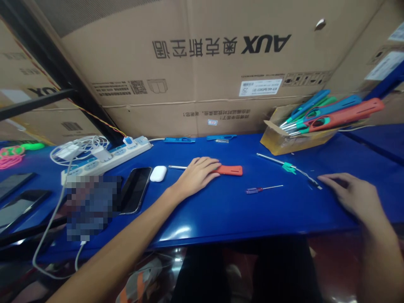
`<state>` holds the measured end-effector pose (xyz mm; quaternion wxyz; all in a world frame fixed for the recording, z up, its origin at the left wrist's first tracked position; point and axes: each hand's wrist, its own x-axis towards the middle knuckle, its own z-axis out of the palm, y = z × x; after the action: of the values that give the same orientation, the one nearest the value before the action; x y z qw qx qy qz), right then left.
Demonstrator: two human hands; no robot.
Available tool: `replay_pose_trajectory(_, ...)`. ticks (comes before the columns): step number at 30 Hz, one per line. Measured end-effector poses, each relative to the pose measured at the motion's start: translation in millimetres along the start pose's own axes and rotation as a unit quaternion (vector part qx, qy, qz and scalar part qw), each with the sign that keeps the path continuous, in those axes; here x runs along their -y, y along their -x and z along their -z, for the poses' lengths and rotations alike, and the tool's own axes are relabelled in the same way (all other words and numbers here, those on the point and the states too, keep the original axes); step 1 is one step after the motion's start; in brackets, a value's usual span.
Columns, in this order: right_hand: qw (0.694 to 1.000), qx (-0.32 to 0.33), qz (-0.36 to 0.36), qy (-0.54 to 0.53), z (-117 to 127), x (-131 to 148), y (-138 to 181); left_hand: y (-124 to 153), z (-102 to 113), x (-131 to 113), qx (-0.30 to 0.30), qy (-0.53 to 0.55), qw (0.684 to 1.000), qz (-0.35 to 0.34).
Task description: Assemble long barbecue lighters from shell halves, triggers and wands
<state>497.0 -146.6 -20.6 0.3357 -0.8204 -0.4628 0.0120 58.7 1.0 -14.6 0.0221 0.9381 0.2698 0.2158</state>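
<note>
Orange-handled tool (pixel 232 170) lies mid-table under our left hand (pixel 197 174), fingers draped loosely, not gripping; our right hand (pixel 350 193) rests open by the green-handled tool (pixel 288 167). Best we close around the handle squarely.

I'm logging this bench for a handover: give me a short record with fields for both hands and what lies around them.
Surface: blue table
Left hand: laid flat over the orange-handled tool, whose metal rod sticks out leftward
Right hand: open on the table, fingertips by the end of the teal-collared rod
Between hands: small screwdriver
Left of left hand: white earbud case, phone, power strip
Back right: cardboard box holding coloured tools
</note>
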Motion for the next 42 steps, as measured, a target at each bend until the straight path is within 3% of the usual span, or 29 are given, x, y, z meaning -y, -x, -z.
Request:
replay_pose_trajectory(4,0.996,-0.074,0.023,-0.042,-8,39,18,0,-3,1,0.008,0.012,1.000,-0.010)
replay_pose_trajectory(6,0.992,-0.052,0.052,-0.105,-18,74,31,1,-4,1,0.008,0.026,1.000,-0.015)
replay_pose_trajectory(8,0.979,0.007,0.113,-0.169,-32,111,40,1,-3,1,0.009,0.042,0.999,-0.025)
replay_pose_trajectory(11,0.943,0.183,0.217,-0.174,-53,159,38,1,-3,2,0.009,0.063,0.997,-0.037)
replay_pose_trajectory(13,0.912,0.276,0.258,-0.158,-64,177,31,1,-4,3,0.008,0.072,0.997,-0.041)
replay_pose_trajectory(17,0.903,0.320,0.248,-0.147,-76,177,20,1,-4,4,0.008,0.088,0.995,-0.042)
replay_pose_trajectory(23,0.899,0.357,0.198,-0.156,-74,167,22,1,-2,2,0.010,0.092,0.995,-0.038)
replay_pose_trajectory(31,0.904,0.337,0.215,-0.151,-74,174,27,1,-4,2,0.006,0.090,0.995,-0.034)
replay_pose_trajectory(42,0.891,0.379,0.128,-0.214,-77,174,27,1,-3,2,0.009,0.094,0.995,-0.028)
